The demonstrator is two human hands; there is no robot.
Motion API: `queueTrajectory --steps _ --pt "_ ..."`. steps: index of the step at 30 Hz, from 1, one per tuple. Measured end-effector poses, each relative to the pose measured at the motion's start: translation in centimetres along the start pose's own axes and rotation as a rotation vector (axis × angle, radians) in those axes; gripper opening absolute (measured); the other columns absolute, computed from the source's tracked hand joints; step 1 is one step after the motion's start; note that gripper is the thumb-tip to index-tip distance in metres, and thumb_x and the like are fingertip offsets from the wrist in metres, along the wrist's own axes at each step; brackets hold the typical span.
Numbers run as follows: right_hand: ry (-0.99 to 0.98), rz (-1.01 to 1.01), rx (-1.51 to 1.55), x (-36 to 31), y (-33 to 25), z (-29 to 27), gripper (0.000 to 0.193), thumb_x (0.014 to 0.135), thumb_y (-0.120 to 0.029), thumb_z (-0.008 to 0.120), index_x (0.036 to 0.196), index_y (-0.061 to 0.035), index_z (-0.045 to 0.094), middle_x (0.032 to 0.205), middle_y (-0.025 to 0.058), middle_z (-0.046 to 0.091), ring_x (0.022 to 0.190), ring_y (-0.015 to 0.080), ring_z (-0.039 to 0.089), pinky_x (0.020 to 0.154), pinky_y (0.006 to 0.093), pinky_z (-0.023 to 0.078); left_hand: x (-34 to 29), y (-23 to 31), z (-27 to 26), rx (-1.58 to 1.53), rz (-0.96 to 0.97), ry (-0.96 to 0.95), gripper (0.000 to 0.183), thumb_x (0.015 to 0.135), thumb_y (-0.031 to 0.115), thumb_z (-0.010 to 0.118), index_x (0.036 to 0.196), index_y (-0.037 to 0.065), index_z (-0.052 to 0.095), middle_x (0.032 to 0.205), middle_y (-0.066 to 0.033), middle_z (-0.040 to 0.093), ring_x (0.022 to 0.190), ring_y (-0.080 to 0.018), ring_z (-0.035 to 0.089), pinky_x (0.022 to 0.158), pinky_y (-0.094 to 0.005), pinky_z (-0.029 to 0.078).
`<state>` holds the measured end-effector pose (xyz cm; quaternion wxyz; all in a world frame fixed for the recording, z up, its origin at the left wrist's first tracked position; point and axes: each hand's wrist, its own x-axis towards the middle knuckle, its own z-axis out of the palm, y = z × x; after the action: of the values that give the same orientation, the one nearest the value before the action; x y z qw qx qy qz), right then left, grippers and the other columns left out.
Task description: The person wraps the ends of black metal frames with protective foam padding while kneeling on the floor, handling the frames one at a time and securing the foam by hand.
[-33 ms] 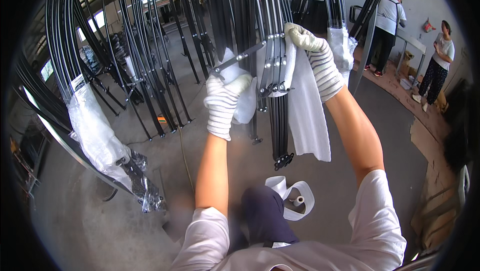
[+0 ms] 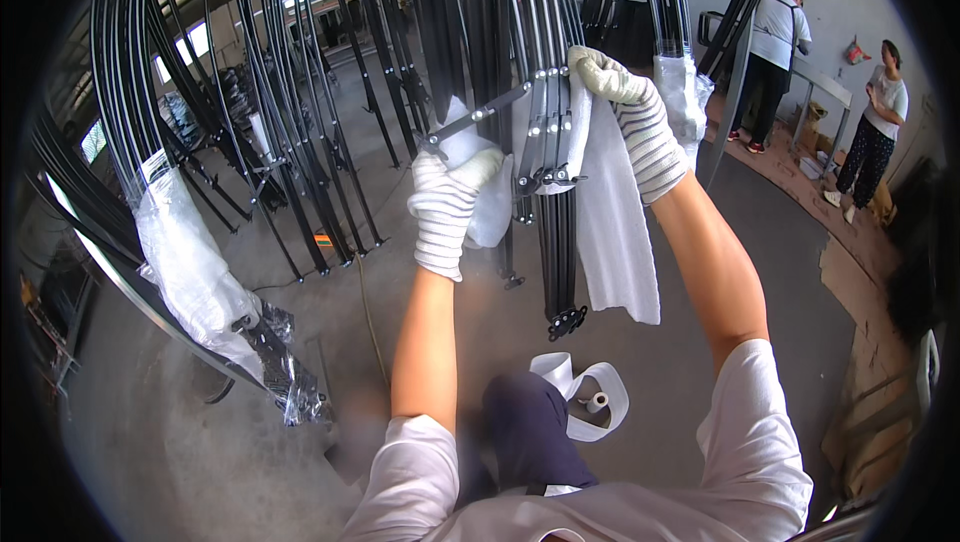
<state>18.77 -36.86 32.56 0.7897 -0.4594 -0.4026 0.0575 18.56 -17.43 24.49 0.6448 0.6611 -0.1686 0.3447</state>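
In front of me hangs a bundle of black metal rods [image 2: 560,242] with rivets, joints and a cluster of black ends at the bottom. A soft white foam strip [image 2: 618,232] passes around behind it, its long tail hanging down on the right. My right hand [image 2: 630,117], in a striped white knit glove, is closed on the strip at the bundle's right side. On the left, my gloved left hand [image 2: 447,204] is closed on the strip's other part [image 2: 490,217]. A short black flat bar [image 2: 480,117] slants from the bundle to just above that hand.
More black rod bundles [image 2: 285,142] hang at the left and behind. One at far left has its lower end in clear plastic wrap [image 2: 195,262]; another is wrapped at right [image 2: 682,102]. A white strip roll [image 2: 598,402] lies on the floor. Two people [image 2: 778,52] stand far right.
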Motion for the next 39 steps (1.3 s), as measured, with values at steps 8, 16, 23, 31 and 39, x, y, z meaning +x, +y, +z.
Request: queueTrajectory --steps 8,16,23,31,39 --pt "-0.18 -0.023 0.089 0.3 0.8 -1.5 0.025 0.072 -0.014 0.068 0.092 -0.0056 0.057 0.083 0.0005 0.058 0.076 0.0113 0.057 0.075 0.0253 0.047 0.1 -3.0 -3.5 -0.402 -0.124 -0.112 0.037 0.067 0.01 0.073 0.1 0.002 0.057 0.087 -0.0069 0.062 0.074 -0.0141 0.06 0.067 -0.0269 0.049" --pt "-0.154 -0.074 0.04 0.3 2.2 0.9 0.026 0.072 -0.027 0.072 0.081 -0.0126 0.053 0.074 -0.0074 0.048 0.069 0.0034 0.045 0.066 0.0202 0.039 2.7 -9.2 -7.1 0.525 0.03 -0.219 0.033 0.076 0.034 0.064 0.091 0.005 0.063 0.079 -0.007 0.064 0.067 -0.0153 0.061 0.058 -0.0271 0.049" --pt "-0.046 -0.17 0.002 0.2 2.8 3.1 0.025 0.075 -0.027 0.07 0.076 -0.0109 0.051 0.071 -0.0033 0.052 0.067 0.0053 0.048 0.064 0.0216 0.041 2.7 -7.1 -7.0 0.256 -0.169 -0.356 0.032 0.074 0.016 0.066 0.102 0.001 0.059 0.099 -0.0089 0.062 0.088 -0.0157 0.059 0.079 -0.0285 0.047" --pt "0.191 -0.294 -0.097 -0.1 3.9 4.9 0.021 0.077 -0.012 0.065 0.074 -0.0099 0.044 0.065 -0.0051 0.046 0.059 0.0022 0.045 0.053 0.0187 0.041 1.4 -4.0 -6.1 -0.367 -0.29 -0.396 0.024 0.073 0.015 0.069 0.09 -0.001 0.063 0.084 -0.007 0.063 0.074 -0.0167 0.06 0.07 -0.029 0.049" --pt "0.282 -0.309 -0.132 0.6 4.1 3.8 0.021 0.073 -0.007 0.066 0.076 -0.0088 0.045 0.064 -0.004 0.047 0.058 0.0038 0.047 0.054 0.0188 0.041 1.3 -1.6 -7.6 -0.111 -0.171 -0.398 0.023 0.071 0.013 0.071 0.089 0.001 0.065 0.081 -0.0044 0.063 0.074 -0.0144 0.06 0.074 -0.0277 0.048"
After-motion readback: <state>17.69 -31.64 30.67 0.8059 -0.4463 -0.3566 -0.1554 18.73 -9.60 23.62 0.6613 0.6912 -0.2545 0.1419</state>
